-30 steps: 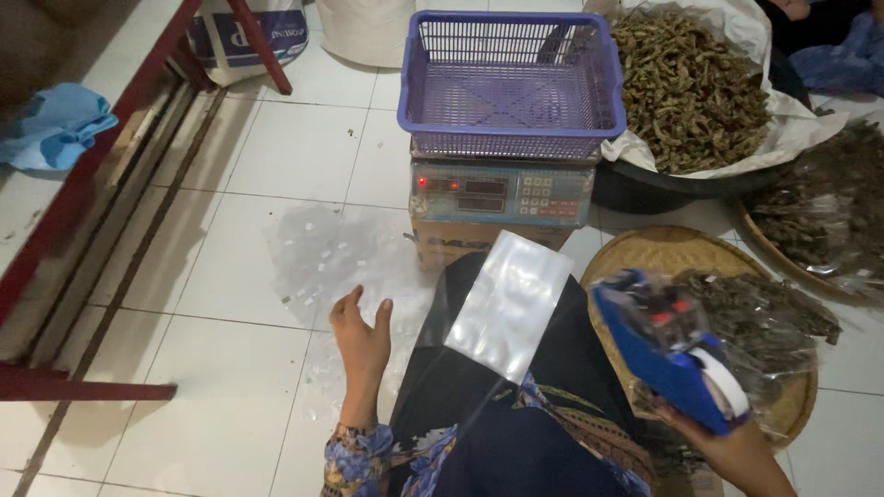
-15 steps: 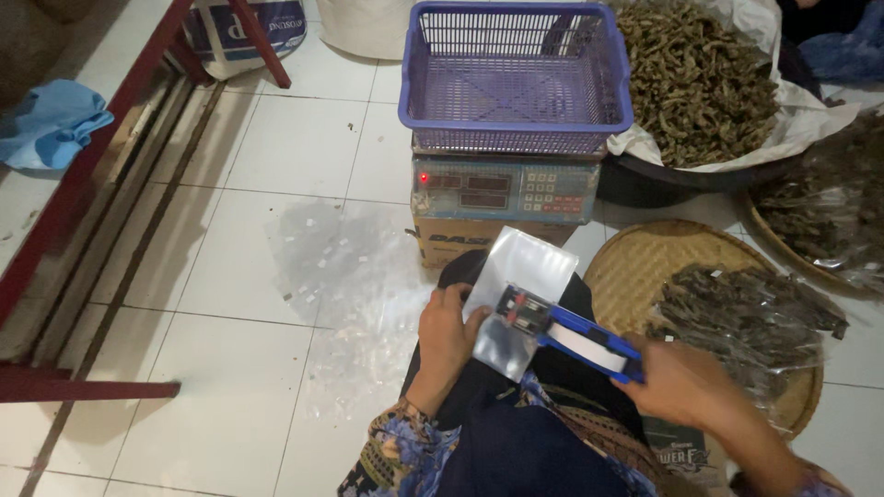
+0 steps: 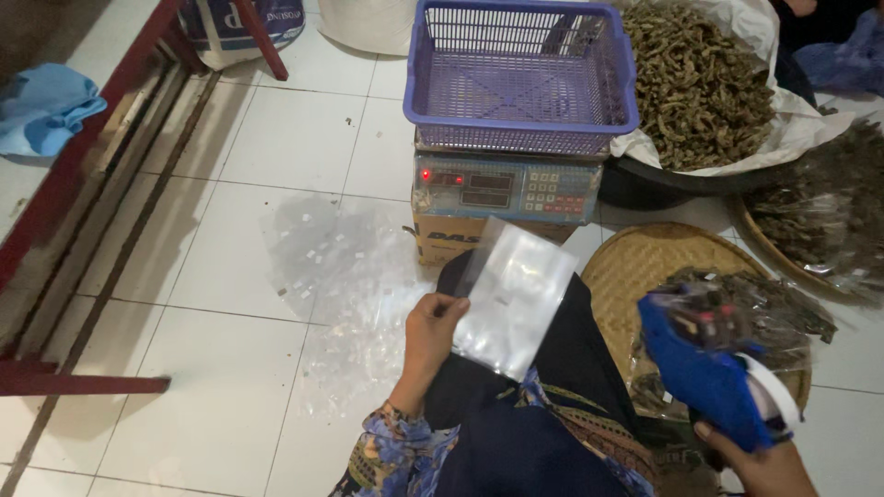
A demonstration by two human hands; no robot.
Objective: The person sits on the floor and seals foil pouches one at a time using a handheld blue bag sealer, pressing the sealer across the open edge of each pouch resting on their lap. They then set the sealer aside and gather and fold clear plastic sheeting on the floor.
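My left hand (image 3: pixel 431 339) holds a clear plastic bag (image 3: pixel 514 296) by its left edge, flat over my dark-clothed lap. My right hand (image 3: pixel 761 463) grips a blue hand-held labelling gun (image 3: pixel 705 368) at the lower right, raised above a woven bamboo tray (image 3: pixel 645 262). Only the fingers of that hand show under the gun. A pile of clear empty bags (image 3: pixel 336 267) lies on the white tiled floor to the left of my knee.
An electronic scale (image 3: pixel 505 187) on a cardboard box carries a purple plastic basket (image 3: pixel 521 78). A bowl of dried brown pieces (image 3: pixel 700 83) lined with white plastic stands at the right. Packed bags (image 3: pixel 810 216) fill a second tray. A red metal frame (image 3: pixel 83 166) runs along the left.
The labelling gun was pressed on the bag half a second ago; my right hand has pulled it away to the right. My left hand moved from the floor onto the bag.
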